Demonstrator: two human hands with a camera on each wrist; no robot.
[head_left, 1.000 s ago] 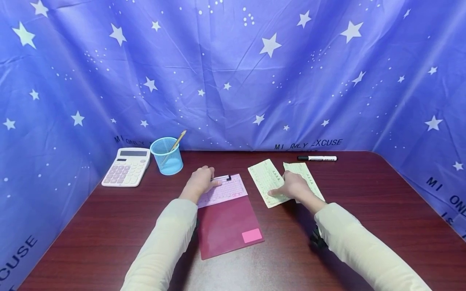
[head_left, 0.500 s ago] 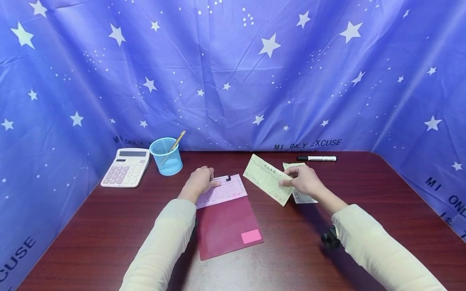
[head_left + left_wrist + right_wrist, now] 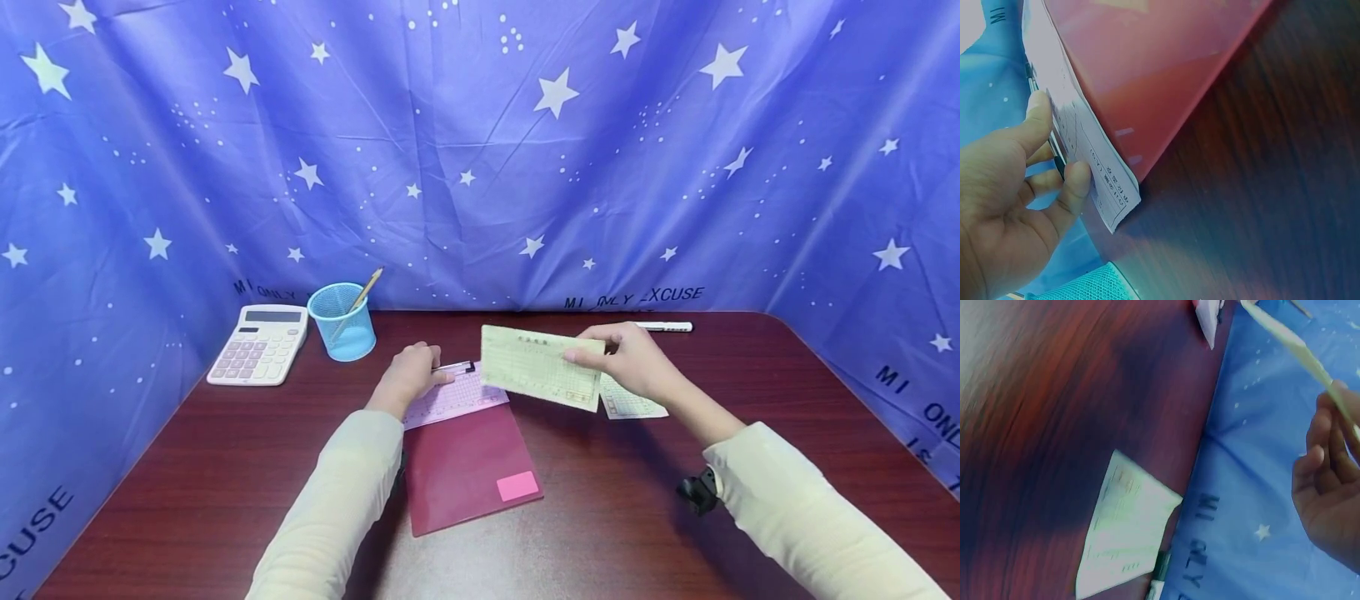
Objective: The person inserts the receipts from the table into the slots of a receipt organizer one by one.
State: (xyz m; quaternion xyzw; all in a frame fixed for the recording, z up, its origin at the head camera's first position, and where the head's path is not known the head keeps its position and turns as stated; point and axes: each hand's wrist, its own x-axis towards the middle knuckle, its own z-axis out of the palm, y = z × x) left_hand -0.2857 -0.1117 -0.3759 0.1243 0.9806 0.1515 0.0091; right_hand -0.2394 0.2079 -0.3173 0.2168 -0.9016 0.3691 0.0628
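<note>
My left hand [image 3: 408, 375] grips the metal clip [image 3: 1055, 150] at the top edge of a dark red clipboard [image 3: 468, 475]. Under that clip lies a pink printed form [image 3: 468, 396], across the board's upper part. My right hand [image 3: 632, 360] pinches a pale green printed slip [image 3: 528, 367] by its right end, thumb on the front. Held above the table, the slip overlaps the pink form's right corner in the head view. A second pale green slip [image 3: 1125, 531] lies on the table beneath the right hand, partly hidden in the head view.
A white calculator [image 3: 258, 344] and a blue mesh pen cup [image 3: 343, 325] holding a pencil [image 3: 367, 289] stand at the back left. At the back right lies a marker [image 3: 670, 327], partly behind my right hand. A blue star-patterned curtain [image 3: 480, 167] borders the table [image 3: 600, 533].
My right hand has picked one pale green slip up off the table, turned it nearly level and carried it left towards the clipboard. The left hand stays at the clip.
</note>
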